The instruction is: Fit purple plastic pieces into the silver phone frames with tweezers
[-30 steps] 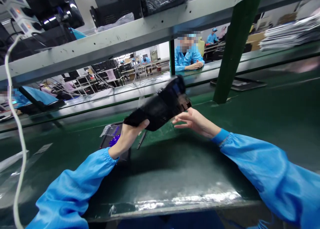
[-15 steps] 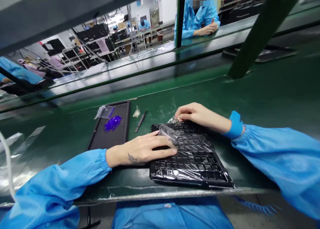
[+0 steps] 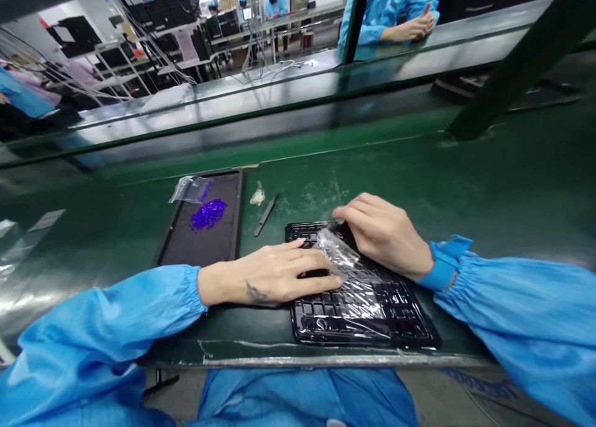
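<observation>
A black plastic compartment tray [image 3: 365,303] lies on the green bench mat [image 3: 372,172], wrapped in clear plastic film [image 3: 338,250] that bunches up across its top. My left hand [image 3: 274,275] lies over the tray's left side, fingertips against the bunched film. My right hand [image 3: 384,234] curls over the tray's far edge, its fingers on the film. To the left, a flat black tray [image 3: 205,247] carries a purple pile of small pieces [image 3: 208,215] and a small clear bag [image 3: 190,189].
A slim black tool [image 3: 265,215] and a clear scrap [image 3: 257,195] lie between the trays. A co-worker in blue [image 3: 395,11] sits beyond the glass divider [image 3: 279,85]. A green post [image 3: 526,73] slants at upper right. The bench's front edge [image 3: 316,360] runs just below the wrapped tray.
The wrapped tray, held tilted in the air one second ago, now lies flat on the bench. My right hand has moved from the far corner further onto it, and the film is more bunched.
</observation>
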`<state>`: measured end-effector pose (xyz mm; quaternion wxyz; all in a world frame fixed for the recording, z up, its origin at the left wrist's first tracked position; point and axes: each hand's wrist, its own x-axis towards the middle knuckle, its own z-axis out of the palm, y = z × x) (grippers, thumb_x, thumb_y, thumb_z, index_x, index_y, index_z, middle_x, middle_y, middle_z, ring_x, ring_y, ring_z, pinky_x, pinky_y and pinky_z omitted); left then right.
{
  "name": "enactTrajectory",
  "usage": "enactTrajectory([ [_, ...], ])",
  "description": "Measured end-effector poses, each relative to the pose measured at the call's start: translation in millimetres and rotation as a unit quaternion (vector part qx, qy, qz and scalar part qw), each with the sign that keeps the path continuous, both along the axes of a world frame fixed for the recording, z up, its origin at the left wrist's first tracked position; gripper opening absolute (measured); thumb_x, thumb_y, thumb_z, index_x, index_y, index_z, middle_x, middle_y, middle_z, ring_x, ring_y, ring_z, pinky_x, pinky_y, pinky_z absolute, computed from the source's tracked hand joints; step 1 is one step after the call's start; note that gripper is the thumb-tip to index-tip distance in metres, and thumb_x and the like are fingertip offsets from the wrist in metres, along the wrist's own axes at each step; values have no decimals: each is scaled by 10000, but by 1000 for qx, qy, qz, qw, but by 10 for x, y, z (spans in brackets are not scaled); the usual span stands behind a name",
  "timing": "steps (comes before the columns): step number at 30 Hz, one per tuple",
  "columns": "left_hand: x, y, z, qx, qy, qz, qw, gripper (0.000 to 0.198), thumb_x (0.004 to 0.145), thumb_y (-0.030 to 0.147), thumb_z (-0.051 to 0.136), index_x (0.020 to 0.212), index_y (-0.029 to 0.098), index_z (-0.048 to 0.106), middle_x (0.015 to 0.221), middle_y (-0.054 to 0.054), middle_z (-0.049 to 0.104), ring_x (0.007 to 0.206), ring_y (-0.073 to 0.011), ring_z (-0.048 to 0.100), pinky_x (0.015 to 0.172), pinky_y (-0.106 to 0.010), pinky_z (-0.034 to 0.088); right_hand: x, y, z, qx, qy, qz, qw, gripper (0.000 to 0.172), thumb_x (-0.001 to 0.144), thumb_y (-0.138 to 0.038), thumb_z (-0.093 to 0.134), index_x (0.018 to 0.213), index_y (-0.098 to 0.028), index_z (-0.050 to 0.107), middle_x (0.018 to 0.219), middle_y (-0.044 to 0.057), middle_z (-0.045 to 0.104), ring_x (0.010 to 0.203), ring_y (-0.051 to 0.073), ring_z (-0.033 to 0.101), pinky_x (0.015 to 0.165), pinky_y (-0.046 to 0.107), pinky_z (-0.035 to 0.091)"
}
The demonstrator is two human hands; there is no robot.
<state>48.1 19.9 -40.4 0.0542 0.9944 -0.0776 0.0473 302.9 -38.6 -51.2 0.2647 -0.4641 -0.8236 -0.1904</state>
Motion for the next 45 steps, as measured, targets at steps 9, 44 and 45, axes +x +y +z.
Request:
enactTrajectory([
  [9,-206,-98,37,9,18,28,999,602,961,173,432,1553,129,331,1605,-134,398,1516,-284,335,1261,-497,281,-64,21,26,-86,-111,-58,988,248,949,-91,423,967,-160,661,785,52,640,718,172,553,545,296,274],
  [44,233,266,123,-18,-4,116,993,315,1074,210,315,1031,123,614,989,-90,683,832,-165,645,740,-273,516,71,-145,83,-74,-32,84,993,286,952,-145,420,948,-243,688,903,85,743,819,212,678,713,358,559],
  [45,234,280,116,-33,-14,113,993,315,1076,230,324,1041,121,616,988,-92,682,838,-168,643,756,-282,519,43,-168,109,-89,-60,78,991,287,957,-131,416,953,-231,685,905,87,742,805,207,668,692,348,549],
])
